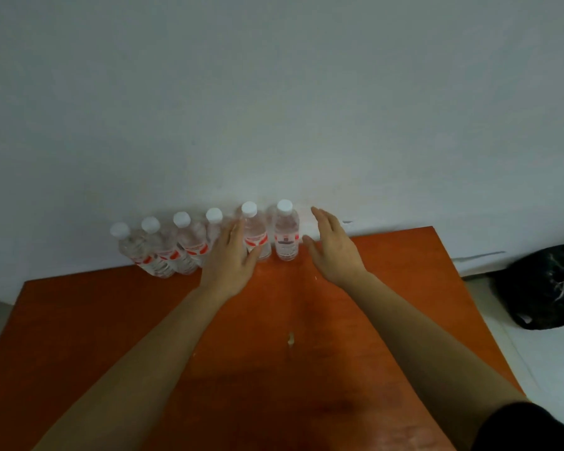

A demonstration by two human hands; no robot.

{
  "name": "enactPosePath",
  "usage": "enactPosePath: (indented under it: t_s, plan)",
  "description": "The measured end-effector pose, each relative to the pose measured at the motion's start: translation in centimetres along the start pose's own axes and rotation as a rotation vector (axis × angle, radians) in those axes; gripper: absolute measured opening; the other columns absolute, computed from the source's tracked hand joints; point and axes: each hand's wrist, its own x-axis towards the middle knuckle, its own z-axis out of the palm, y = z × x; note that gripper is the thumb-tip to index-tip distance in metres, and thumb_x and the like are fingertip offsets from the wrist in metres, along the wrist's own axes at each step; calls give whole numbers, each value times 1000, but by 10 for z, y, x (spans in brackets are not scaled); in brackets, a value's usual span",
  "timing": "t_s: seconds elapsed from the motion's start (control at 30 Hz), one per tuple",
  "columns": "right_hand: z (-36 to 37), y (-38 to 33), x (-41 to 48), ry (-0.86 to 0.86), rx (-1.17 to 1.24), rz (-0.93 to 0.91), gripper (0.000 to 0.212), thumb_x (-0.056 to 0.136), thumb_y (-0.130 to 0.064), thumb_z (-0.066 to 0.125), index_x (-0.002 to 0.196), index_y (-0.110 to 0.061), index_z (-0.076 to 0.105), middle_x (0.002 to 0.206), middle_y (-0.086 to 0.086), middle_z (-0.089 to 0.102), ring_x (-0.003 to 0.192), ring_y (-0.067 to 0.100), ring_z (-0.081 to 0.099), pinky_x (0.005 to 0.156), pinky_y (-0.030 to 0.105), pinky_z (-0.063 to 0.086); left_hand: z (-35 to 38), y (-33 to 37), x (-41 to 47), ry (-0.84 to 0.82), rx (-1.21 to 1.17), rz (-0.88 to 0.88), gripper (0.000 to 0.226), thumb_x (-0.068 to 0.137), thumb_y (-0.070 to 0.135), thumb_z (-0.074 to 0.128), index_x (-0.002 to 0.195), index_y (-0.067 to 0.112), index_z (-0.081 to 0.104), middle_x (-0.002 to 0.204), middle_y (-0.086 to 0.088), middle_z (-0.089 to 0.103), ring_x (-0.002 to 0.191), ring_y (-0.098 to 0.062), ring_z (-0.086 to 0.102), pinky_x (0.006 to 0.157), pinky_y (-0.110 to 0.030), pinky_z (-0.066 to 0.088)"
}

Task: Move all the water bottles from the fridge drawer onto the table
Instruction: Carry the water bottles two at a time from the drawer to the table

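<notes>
Several clear water bottles with white caps and red labels stand in a row along the far edge of the orange-brown table (111,320), against the wall. The rightmost bottle (286,232) stands upright beside its neighbour (254,236). My left hand (230,258) is open with straight fingers, just left of that neighbour and partly covering the bottle behind it (214,222). My right hand (331,249) is open too, a little to the right of the rightmost bottle and apart from it. Neither hand holds anything. The fridge drawer is out of view.
A plain pale wall (274,109) rises right behind the bottles. A black plastic bag (547,288) lies on the floor to the right of the table. A small pale smear (290,339) marks the middle of the tabletop.
</notes>
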Motion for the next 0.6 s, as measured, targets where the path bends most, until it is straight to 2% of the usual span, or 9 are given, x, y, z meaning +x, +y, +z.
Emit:
enactPosePath:
  t_s: [0.07,0.2,0.4,0.53,0.6]
  plan:
    - [-23,0,-12,54,-71,-6,59,105,-40,42,157,-20,23,163,10,23,145,30,34,107,48,43,-12,15,-11,17,130,-8,66,101,54,33,156,20,23,163,-8,23,149,-31,24,116,-54,30]
    - [-76,-1,-31,173,-192,-44,62,105,-48,32,157,-18,22,165,14,14,151,32,19,119,48,27,-44,59,-29,137,340,3,70,98,61,10,154,23,30,164,-11,19,151,-34,17,119,-56,21]
    - [-149,-4,-80,413,-333,-62,64,104,-53,29,158,-19,22,167,15,8,154,32,5,124,50,11,-68,129,-54,310,439,81,69,101,62,15,157,23,19,166,-16,7,153,-35,5,118,-59,12]
    - [-195,9,-139,513,-490,-20,67,103,-56,27,159,-20,20,167,16,5,154,33,1,124,53,7,-70,178,-75,333,455,201,72,98,64,7,159,25,6,166,-14,-8,153,-33,-8,120,-60,4]
    - [-215,16,-174,551,-572,60,68,103,-59,25,160,-21,16,167,15,0,154,32,-4,124,53,3,-72,204,-84,327,418,286,74,97,65,4,159,26,3,166,-12,-12,152,-32,-11,120,-61,3]
